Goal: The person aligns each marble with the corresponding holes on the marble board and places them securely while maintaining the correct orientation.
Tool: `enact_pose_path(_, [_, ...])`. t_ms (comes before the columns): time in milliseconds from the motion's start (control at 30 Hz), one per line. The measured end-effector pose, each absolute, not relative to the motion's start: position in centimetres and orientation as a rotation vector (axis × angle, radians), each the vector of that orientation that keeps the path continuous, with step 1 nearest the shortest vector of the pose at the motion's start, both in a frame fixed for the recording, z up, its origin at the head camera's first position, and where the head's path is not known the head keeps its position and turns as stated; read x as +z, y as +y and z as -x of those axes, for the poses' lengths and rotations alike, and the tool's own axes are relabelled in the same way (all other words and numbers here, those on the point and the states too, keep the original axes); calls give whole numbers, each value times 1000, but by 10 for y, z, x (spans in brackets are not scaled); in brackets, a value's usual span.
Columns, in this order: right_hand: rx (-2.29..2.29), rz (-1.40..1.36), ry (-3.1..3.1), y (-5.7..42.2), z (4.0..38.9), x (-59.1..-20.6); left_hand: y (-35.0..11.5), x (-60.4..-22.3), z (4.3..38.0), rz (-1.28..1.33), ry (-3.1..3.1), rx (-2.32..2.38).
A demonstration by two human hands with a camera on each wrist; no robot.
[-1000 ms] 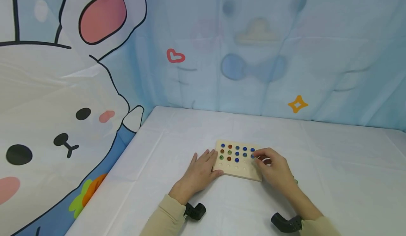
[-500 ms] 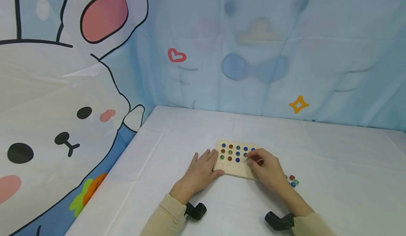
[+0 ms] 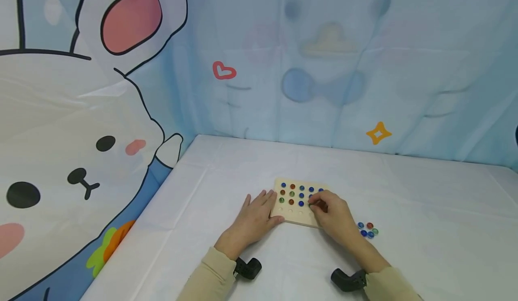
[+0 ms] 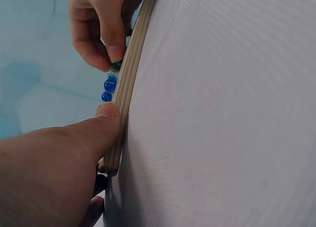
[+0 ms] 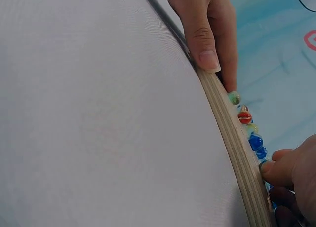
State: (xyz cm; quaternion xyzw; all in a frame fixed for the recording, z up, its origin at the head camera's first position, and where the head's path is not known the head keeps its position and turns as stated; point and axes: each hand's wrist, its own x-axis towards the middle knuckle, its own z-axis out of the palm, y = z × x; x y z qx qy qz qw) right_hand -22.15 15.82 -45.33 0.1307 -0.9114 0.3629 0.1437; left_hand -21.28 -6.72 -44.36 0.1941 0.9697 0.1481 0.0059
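A pale wooden board [image 3: 295,217] with rows of round hollows lies on the table. Blue, red-brown and green glass marbles [image 3: 301,195] sit in its back rows, while front hollows at the left show bare. My left hand [image 3: 252,220] lies at the board's left edge, fingers straight, with its thumb [image 5: 210,59] touching the near edge. Over the board's right part, my right hand [image 3: 333,215] pinches a dark green marble [image 4: 117,64] between thumb and finger, low at the surface. That hand hides the right-hand hollows beneath it.
Several loose marbles [image 3: 370,234], blue, red and green, lie on the white-covered table [image 3: 437,229] right of the board. A printed light-blue curtain [image 3: 259,112] hangs behind, and another with a white cartoon animal [image 3: 81,125] stands left.
My right hand has moved left and slightly nearer over the board, from the second row's right end, uncovering the loose marbles. The left hand stays in place.
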Motion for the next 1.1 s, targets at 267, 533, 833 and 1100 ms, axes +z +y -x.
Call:
enact_pose_path(267, [1031, -390, -2632, 158, 220, -452, -67, -444, 213, -609, 3030, 467])
enact_pose_path(533, [1020, -407, -2680, 163, 217, -449, -67, -444, 212, -608, 3027, 484])
enact_pose_path(833, [1073, -455, -2634, 176, 211, -442, -67, -445, 210, -611, 3039, 488])
enact_pose_path(1100, [1042, -427, -2608, 190, 202, -427, -67, -444, 210, -617, 3042, 496])
